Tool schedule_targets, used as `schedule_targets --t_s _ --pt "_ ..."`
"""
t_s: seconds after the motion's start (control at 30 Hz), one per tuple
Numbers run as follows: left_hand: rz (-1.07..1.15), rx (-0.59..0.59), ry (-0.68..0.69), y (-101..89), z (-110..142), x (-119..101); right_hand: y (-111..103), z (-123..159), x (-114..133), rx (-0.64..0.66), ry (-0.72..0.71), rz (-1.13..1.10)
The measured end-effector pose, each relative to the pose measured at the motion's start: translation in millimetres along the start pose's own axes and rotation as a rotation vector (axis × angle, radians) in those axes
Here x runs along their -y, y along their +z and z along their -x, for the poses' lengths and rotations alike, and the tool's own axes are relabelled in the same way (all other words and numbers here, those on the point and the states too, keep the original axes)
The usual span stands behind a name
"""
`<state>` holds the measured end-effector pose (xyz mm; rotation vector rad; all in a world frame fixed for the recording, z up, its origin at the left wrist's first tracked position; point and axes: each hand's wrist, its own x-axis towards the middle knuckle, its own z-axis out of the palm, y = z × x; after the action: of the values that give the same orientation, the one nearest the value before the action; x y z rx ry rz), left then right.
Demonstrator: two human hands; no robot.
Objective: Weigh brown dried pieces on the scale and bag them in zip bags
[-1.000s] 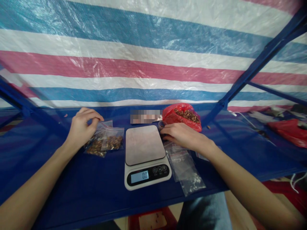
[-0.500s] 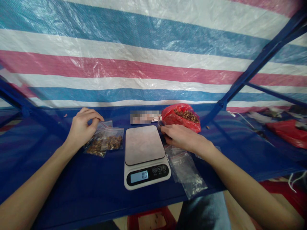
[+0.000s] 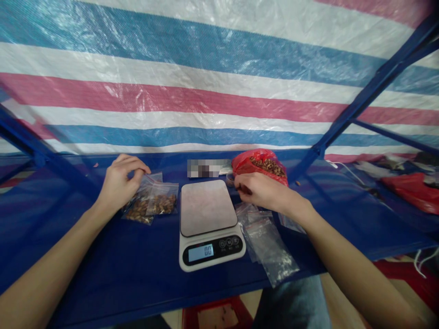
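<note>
My left hand [image 3: 123,180] is closed in a pinch at the top edge of a clear zip bag, left of the kitchen scale. Two overlapping zip bags [image 3: 163,204] filled with brown, nut-like pieces lie under and beside it. The white kitchen scale [image 3: 207,208] reads 0.0 and bears nothing on its plate. Beyond its right corner, the curled fingers of my right hand [image 3: 255,189] grip the side of a small clear cup [image 3: 230,179]; the fingers partly hide it. Right behind this hand is a red plastic bag [image 3: 242,162], open, with many small brown pieces [image 3: 269,165].
Flat zip bags [image 3: 270,249] with no brown pieces lie right of the scale, reaching the front edge of the blue table [image 3: 144,269]. A blurred-out flat item [image 3: 204,169] lies behind the scale. Blue metal bars [image 3: 356,103] slant up at both sides before a striped sheet [image 3: 206,100].
My right hand has shifted slightly right and its fingers have curled more at the cup, which sits a little lower. My left hand stays at the filled bags; the scale still reads 0.0.
</note>
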<state>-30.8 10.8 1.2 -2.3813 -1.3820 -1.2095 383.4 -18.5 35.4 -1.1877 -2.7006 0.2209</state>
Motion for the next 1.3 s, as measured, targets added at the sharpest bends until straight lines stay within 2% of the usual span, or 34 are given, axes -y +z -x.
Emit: schedule_targets --t_s 0.13,0.27,0.47,0.63,0.7,0.9,1.13,1.23,1.3 --pt "0.009 0.002 0.005 0.0 -0.2 -0.5 -8.2 -2.4 -5.6 -0.188 0.024 -0.127" --pt "0.012 0.008 0.005 1.0 -0.9 -1.2 -0.2 -8.2 -8.8 -0.304 0.031 -0.139" --pt "0.012 -0.003 -0.004 1.1 -0.6 -1.3 -0.2 -6.9 -27.2 -0.281 0.036 -0.119" --pt "0.027 -0.003 -0.038 0.0 -1.3 -4.2 -2.1 -2.7 -37.9 -0.025 -0.024 -0.143" --pt "0.033 0.000 -0.048 -0.3 -1.8 -5.4 3.8 -3.3 -36.8 0.021 -0.047 -0.113" --pt "0.027 -0.007 -0.045 0.4 -1.4 -4.2 18.8 -4.4 -31.5 -0.001 -0.078 -0.040" --pt "0.021 0.025 -0.066 -1.6 -1.9 -6.8 6.4 -2.2 -24.3 -0.022 -0.138 -0.142" --pt "0.020 0.037 -0.089 -2.3 -2.7 -9.1 -2.4 -2.7 -18.8 -0.110 -0.097 -0.300" --pt "0.018 0.043 -0.098 -2.3 -3.2 -10.0 -4.2 -4.8 -15.9 -0.247 -0.015 -0.373"
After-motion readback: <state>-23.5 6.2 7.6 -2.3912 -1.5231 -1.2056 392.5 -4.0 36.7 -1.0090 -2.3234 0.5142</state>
